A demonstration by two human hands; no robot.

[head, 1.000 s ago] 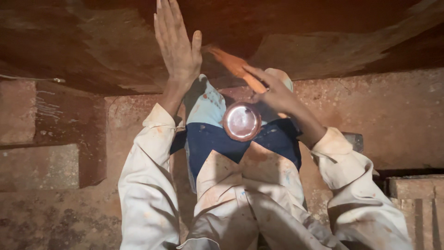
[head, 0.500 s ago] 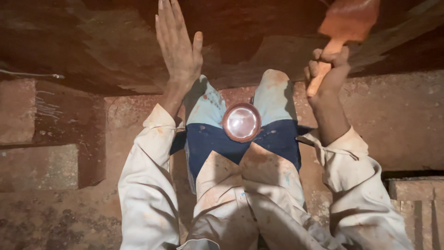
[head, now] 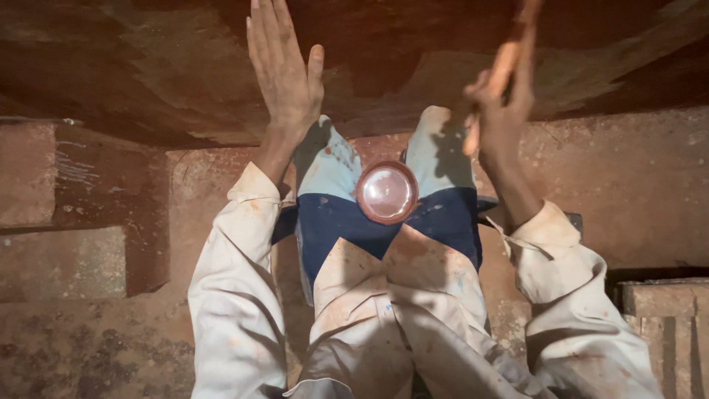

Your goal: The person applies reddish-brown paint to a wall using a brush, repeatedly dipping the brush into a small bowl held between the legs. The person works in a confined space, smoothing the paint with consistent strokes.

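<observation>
In the head view, the right hand [head: 502, 111] is raised, and its fingers [head: 521, 77] are closed around the handle of a wooden tool [head: 509, 55], orange-brown in colour. The long axis of the tool goes upward from the fist with a small lean to the right, and its upper end leaves the picture at the top edge, so the head of the tool cannot be seen; the picture is also blurred there. The tool stands close below the dark reddish surface [head: 148, 66] overhead, but I cannot tell if it touches it.

The left hand [head: 284, 74] holds nothing. Its fingers are straight and together, the thumb a little apart, and the palm seems to lie flat against the same surface, well apart from the tool, on its left side. So the right hand is the one at the tool.

Below both wrists, between the two pale sleeves [head: 236, 295], a small round lamp [head: 387, 192] sits on the blue clothing
</observation>
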